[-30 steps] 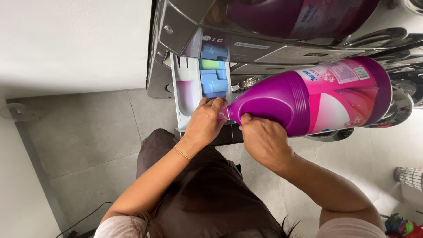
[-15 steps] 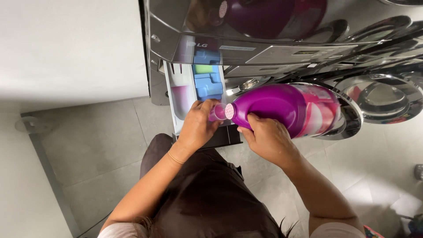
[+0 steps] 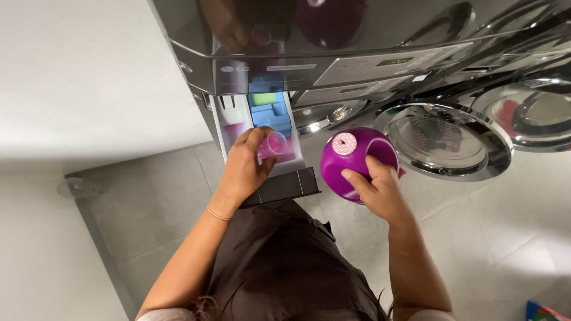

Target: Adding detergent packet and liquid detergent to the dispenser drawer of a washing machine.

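My left hand (image 3: 245,164) holds a small clear pink cap (image 3: 273,144) over the pulled-out detergent drawer (image 3: 232,122) of a silver washing machine (image 3: 333,41). The drawer has a white compartment and blue and green inserts (image 3: 266,107). My right hand (image 3: 379,189) grips a purple bottle (image 3: 351,156) by its handle, now upright, its open mouth with a pink-dotted white seal facing up at me. The bottle sits to the right of the drawer, apart from the cap.
The round chrome washer door (image 3: 445,141) stands open to the right, with a second drum (image 3: 538,113) beyond it. A white wall (image 3: 77,77) lies to the left. Grey floor tiles (image 3: 148,202) spread below. My dark skirt (image 3: 285,261) fills the lower middle.
The bottle swung from lying tilted at the cap to upright and away to the right. The cap came off in my left hand and moved over the drawer.
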